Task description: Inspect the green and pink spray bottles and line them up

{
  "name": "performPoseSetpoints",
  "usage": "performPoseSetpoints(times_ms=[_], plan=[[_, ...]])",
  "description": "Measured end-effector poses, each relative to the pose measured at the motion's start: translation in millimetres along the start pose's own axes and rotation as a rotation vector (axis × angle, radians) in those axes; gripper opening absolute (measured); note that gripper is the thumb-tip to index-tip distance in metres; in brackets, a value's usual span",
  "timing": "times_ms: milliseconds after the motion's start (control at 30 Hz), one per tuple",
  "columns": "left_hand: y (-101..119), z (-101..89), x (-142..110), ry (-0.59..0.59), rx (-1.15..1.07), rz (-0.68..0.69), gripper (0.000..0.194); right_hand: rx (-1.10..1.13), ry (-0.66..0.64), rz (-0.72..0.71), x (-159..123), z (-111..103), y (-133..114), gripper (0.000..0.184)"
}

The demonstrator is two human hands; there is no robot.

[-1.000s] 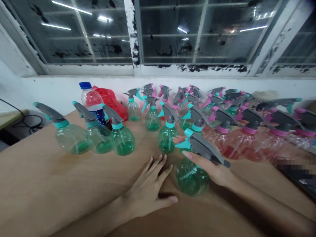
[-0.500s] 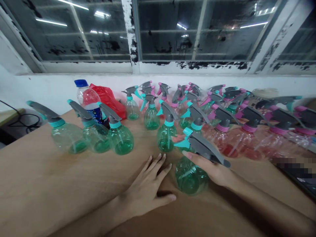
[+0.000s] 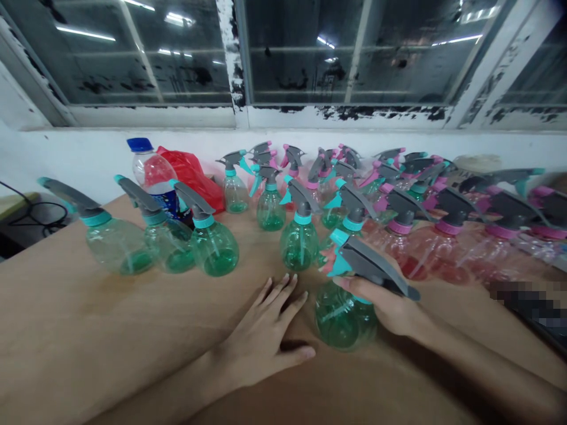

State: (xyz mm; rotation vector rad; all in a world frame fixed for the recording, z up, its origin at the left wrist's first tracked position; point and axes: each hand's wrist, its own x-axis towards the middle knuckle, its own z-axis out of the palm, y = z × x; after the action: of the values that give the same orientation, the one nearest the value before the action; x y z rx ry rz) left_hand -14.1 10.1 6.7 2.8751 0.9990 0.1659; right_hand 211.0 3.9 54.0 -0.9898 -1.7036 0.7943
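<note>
My right hand [image 3: 390, 301] is wrapped around the neck of a green spray bottle [image 3: 339, 321], just below its grey and turquoise spray head. The bottle is tilted, its nozzle toward the upper left, and a little green liquid lies inside. Whether its base touches the table cannot be made out. To the left of it, my left hand [image 3: 268, 333] rests flat on the wooden table [image 3: 177, 330] with fingers spread, holding nothing. Beyond my hands stands another green spray bottle [image 3: 299, 245], with more green ones beside it.
Three green spray bottles [image 3: 215, 251] stand in a row at the left. Behind them are a blue-capped drink bottle [image 3: 153, 171] and a red plastic bag [image 3: 192, 174]. Several pink spray bottles [image 3: 447, 254] line the right. A dark, partly blurred object [image 3: 535, 313] lies at the right edge.
The spray bottle in my right hand has shifted slightly right, its head tilting a little. My left hand has stayed in place. The view has moved slightly.
</note>
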Motion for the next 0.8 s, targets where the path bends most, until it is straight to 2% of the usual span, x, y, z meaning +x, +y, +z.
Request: performPoseSetpoints(times_ms=[100,333,600,800], plan=[[0.4,-1.1,-0.3,-0.003,0.013,-0.002,0.078,-0.001,-0.029,-0.012,1.8,-2.4,-4.8,0.007],[-0.1,-0.8,-0.5,-0.003,0.024,0.005,0.078,-0.055,-0.056,0.017,0.6,-2.7,-1.3,0.028],[-1.0,-0.7,-0.1,0.012,0.026,0.023,0.077,-0.063,-0.028,0.011,0.1,-2.2,-4.8,0.013],[-0.7,-0.9,-0.6,0.019,0.040,0.017,0.076,-0.053,-0.041,-0.003,1.6,-2.1,-9.8,0.018]])
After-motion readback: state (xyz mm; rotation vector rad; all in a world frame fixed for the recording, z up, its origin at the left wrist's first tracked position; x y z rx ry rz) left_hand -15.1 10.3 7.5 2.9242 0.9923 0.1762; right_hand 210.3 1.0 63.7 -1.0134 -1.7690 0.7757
